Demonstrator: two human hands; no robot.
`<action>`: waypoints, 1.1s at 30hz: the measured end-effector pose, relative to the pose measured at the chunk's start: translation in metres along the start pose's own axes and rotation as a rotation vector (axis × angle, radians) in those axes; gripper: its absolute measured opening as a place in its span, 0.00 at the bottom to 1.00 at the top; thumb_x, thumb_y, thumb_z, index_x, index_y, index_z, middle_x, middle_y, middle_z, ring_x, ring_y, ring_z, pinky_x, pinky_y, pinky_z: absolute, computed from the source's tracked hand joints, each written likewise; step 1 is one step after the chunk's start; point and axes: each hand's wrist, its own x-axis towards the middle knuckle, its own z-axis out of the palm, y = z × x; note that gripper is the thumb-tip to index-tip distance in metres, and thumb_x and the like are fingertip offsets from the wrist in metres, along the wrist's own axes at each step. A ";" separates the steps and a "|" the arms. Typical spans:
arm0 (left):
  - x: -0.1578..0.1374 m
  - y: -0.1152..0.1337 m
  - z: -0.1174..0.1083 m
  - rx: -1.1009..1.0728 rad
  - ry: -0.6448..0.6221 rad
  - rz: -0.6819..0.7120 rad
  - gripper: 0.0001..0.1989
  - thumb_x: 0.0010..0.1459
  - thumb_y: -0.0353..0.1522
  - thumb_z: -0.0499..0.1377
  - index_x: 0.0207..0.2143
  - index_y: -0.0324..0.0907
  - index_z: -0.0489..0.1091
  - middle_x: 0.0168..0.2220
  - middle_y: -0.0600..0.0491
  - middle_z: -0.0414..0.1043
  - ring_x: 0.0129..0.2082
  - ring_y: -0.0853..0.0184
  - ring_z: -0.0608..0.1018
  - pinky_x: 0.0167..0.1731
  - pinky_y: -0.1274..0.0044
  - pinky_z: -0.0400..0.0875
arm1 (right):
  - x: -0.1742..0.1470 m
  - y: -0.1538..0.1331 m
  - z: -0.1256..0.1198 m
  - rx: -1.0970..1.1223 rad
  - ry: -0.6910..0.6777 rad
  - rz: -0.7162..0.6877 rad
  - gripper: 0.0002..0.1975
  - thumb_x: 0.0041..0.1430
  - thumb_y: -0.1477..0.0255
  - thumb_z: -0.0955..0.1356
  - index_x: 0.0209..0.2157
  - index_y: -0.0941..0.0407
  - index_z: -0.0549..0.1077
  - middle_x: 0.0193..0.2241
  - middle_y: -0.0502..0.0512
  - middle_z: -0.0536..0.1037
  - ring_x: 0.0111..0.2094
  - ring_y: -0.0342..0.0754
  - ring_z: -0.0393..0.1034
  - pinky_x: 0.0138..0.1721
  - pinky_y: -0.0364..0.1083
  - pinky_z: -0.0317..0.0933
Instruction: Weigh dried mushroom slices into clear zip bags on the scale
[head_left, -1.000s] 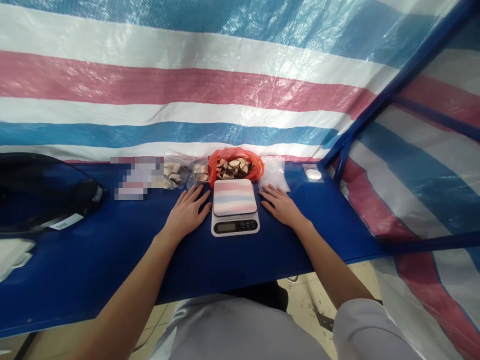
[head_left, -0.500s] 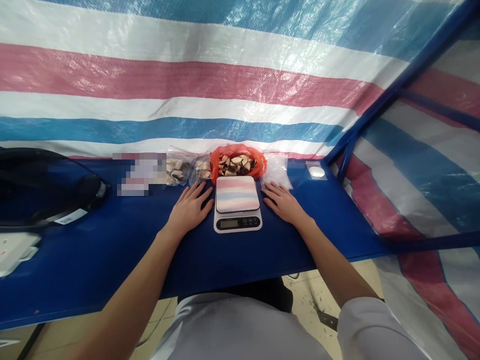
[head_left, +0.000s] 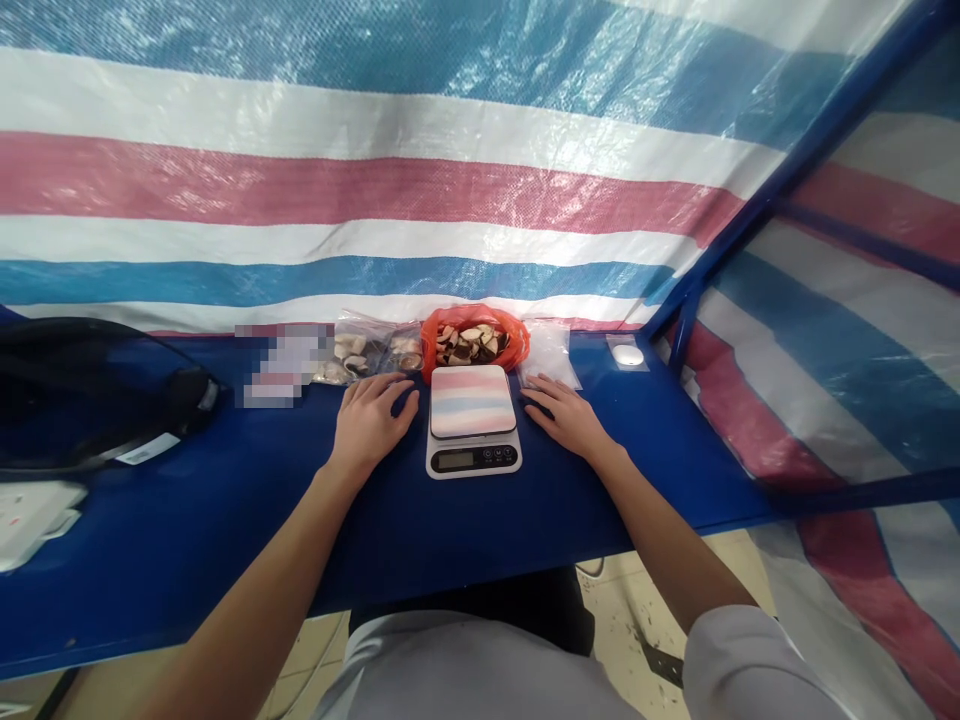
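Observation:
A white kitchen scale stands on the blue table between my hands, its plate bare and its small display dark. To its left, my left hand rests with fingers apart, holding nothing. My right hand lies on the other side, fingers stretched out, its tips at the edge of some clear plastic bags. Directly behind the scale sits a red plastic bag, its mouth wide, full of brown-and-cream shell-like pieces. Two clear bags of similar pieces, one larger and one smaller, lie beyond my left hand.
A blurred-out paper lies left of the bags. Farther left are a black object with a strap or cable and a white power strip. A round white item in a small clear bag is at right. Striped sheeting walls the back.
The view has tilted up slightly, so the table things appear lower. My left hand's fingers have drawn in and bent a little; my right hand stays almost in place.

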 end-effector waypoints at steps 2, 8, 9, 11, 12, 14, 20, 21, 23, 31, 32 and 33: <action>0.011 0.001 -0.001 0.000 0.045 -0.015 0.18 0.66 0.39 0.52 0.46 0.40 0.78 0.49 0.43 0.79 0.51 0.52 0.78 0.54 0.62 0.69 | 0.003 0.001 -0.001 0.026 0.030 0.004 0.17 0.70 0.67 0.62 0.55 0.52 0.75 0.61 0.55 0.73 0.64 0.56 0.64 0.64 0.56 0.62; 0.042 -0.008 0.010 0.010 -0.036 0.038 0.23 0.62 0.32 0.52 0.58 0.35 0.68 0.59 0.38 0.69 0.60 0.51 0.70 0.60 0.62 0.64 | 0.015 0.004 0.002 0.064 0.044 0.029 0.17 0.69 0.68 0.63 0.55 0.51 0.76 0.59 0.54 0.74 0.63 0.56 0.65 0.61 0.55 0.66; 0.044 -0.010 0.012 0.012 -0.072 0.051 0.24 0.61 0.32 0.52 0.58 0.35 0.67 0.60 0.38 0.68 0.61 0.50 0.69 0.61 0.62 0.63 | 0.016 0.005 0.004 0.064 0.041 0.028 0.17 0.69 0.68 0.63 0.54 0.52 0.76 0.59 0.55 0.75 0.63 0.56 0.66 0.62 0.56 0.65; 0.047 -0.015 0.017 0.020 -0.137 0.062 0.26 0.59 0.31 0.53 0.60 0.35 0.66 0.61 0.38 0.66 0.62 0.50 0.68 0.62 0.61 0.63 | 0.016 0.006 0.009 0.068 0.038 0.026 0.17 0.69 0.67 0.63 0.54 0.53 0.76 0.58 0.56 0.75 0.63 0.57 0.66 0.63 0.57 0.64; 0.047 -0.016 0.019 0.022 -0.164 0.060 0.27 0.59 0.30 0.53 0.60 0.35 0.65 0.61 0.38 0.66 0.62 0.49 0.67 0.62 0.61 0.63 | 0.016 0.007 0.011 0.073 0.038 0.025 0.17 0.69 0.67 0.63 0.53 0.53 0.76 0.58 0.57 0.75 0.63 0.57 0.66 0.63 0.58 0.63; 0.046 -0.018 0.023 0.016 -0.196 0.040 0.27 0.59 0.29 0.53 0.61 0.36 0.65 0.62 0.38 0.65 0.61 0.48 0.68 0.61 0.60 0.64 | 0.015 0.008 0.014 0.081 0.038 0.023 0.17 0.69 0.67 0.62 0.54 0.54 0.76 0.59 0.57 0.75 0.63 0.58 0.66 0.64 0.59 0.61; 0.047 -0.023 0.026 -0.026 -0.166 -0.032 0.24 0.60 0.26 0.51 0.58 0.36 0.69 0.57 0.38 0.70 0.55 0.48 0.73 0.54 0.59 0.70 | 0.014 0.009 0.016 0.081 0.013 0.015 0.17 0.69 0.68 0.62 0.54 0.53 0.76 0.60 0.58 0.74 0.64 0.58 0.64 0.65 0.59 0.59; 0.047 -0.024 0.026 -0.037 -0.154 -0.036 0.23 0.60 0.26 0.51 0.57 0.37 0.70 0.56 0.39 0.71 0.54 0.49 0.74 0.53 0.60 0.70 | 0.014 0.009 0.016 0.080 0.013 0.013 0.17 0.69 0.68 0.62 0.54 0.53 0.76 0.60 0.58 0.74 0.64 0.58 0.64 0.66 0.59 0.59; 0.048 -0.027 0.027 -0.068 -0.129 -0.039 0.21 0.60 0.27 0.51 0.54 0.38 0.73 0.54 0.40 0.73 0.52 0.51 0.76 0.52 0.61 0.71 | 0.015 0.009 0.016 0.080 0.013 0.008 0.17 0.69 0.68 0.62 0.54 0.53 0.76 0.59 0.59 0.74 0.64 0.58 0.65 0.66 0.59 0.59; 0.044 -0.032 0.024 -0.280 0.080 -0.148 0.13 0.59 0.31 0.56 0.42 0.41 0.77 0.44 0.45 0.79 0.43 0.58 0.80 0.47 0.69 0.74 | 0.015 0.007 0.013 0.045 0.023 -0.020 0.17 0.70 0.69 0.62 0.54 0.56 0.76 0.60 0.60 0.73 0.64 0.59 0.65 0.65 0.59 0.61; 0.043 -0.031 0.022 -0.319 0.100 -0.177 0.12 0.59 0.31 0.57 0.42 0.41 0.78 0.43 0.46 0.79 0.41 0.59 0.80 0.46 0.70 0.74 | 0.015 0.007 0.013 0.040 0.030 -0.025 0.17 0.70 0.69 0.62 0.54 0.55 0.76 0.60 0.60 0.73 0.64 0.58 0.65 0.64 0.59 0.61; 0.042 -0.029 0.020 -0.357 0.120 -0.214 0.12 0.58 0.31 0.58 0.42 0.41 0.78 0.42 0.47 0.79 0.39 0.61 0.80 0.45 0.71 0.74 | 0.015 0.007 0.013 0.036 0.037 -0.033 0.17 0.70 0.69 0.62 0.53 0.55 0.76 0.60 0.59 0.73 0.64 0.58 0.65 0.64 0.59 0.62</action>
